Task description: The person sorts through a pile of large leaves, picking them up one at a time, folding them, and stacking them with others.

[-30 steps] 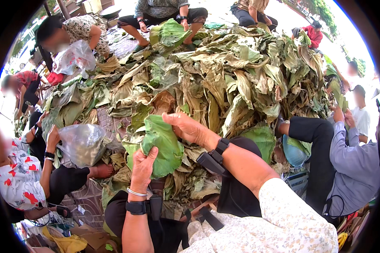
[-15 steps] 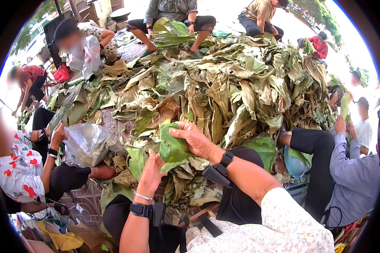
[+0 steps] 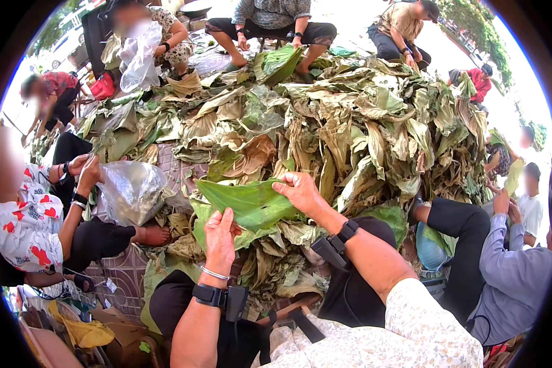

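Observation:
A large green leaf is spread out between my hands, its pointed end toward the left. My right hand pinches its right edge between thumb and fingers. At the lower left edge, my left hand is closed with the thumb pressed up against the fingers; the leaf's border is caught there. Another green leaf shows beneath, close to my left hand. Beyond them rises a big heap of dried, curled leaves, tan and dull green.
People sit around the heap; one at the left has hands near a clear plastic bag, one at the right handles a leaf. A blue rounded object lies by that person's leg. Yellow cloth and cardboard lie lower left.
The leaf was bunched up in my right hand and is now unfolded wide. My right hand has moved right, and the left hand's fingers have closed at its edge.

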Available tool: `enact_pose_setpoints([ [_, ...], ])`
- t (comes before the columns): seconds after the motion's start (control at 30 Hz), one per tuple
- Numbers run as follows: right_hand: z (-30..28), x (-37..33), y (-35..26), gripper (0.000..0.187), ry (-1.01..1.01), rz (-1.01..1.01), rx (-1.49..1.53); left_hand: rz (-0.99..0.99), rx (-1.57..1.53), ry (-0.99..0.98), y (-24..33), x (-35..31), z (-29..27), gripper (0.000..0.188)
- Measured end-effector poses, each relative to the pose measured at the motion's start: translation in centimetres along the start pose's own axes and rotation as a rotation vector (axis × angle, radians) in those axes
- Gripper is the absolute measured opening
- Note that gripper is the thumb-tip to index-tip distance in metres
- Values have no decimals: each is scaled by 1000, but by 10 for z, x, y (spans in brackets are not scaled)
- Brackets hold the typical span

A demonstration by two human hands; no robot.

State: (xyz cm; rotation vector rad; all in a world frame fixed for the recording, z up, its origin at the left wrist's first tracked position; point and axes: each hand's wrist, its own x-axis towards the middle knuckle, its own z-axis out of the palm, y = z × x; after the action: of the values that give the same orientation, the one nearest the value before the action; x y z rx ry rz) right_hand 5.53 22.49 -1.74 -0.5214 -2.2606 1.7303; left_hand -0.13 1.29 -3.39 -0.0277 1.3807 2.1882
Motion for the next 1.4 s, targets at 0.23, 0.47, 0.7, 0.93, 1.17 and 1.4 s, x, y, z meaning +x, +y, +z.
enact_pose_setpoints([
  [0.23,-17,11,-10,16,144,31,63,15,87,28,-6,-3,-2,12],
  [0.47,20,-16,-20,29,-406,13,367,2,298,-239,-5,-10,20,17],
  [0.7,20,-18,-21,16,-88,-2,144,-8,414,-236,-2,-9,20,15],
  [0.93,17,-16,-23,17,73,-49,184,-52,472,-252,6,-12,32,16],
  [1.17,13,-14,-23,16,49,-28,354,-43,516,-119,2,-1,21,21],
  [1.4,29,-28,-20,16,-135,-115,273,-47,166,-325,0,-6,38,29],
])
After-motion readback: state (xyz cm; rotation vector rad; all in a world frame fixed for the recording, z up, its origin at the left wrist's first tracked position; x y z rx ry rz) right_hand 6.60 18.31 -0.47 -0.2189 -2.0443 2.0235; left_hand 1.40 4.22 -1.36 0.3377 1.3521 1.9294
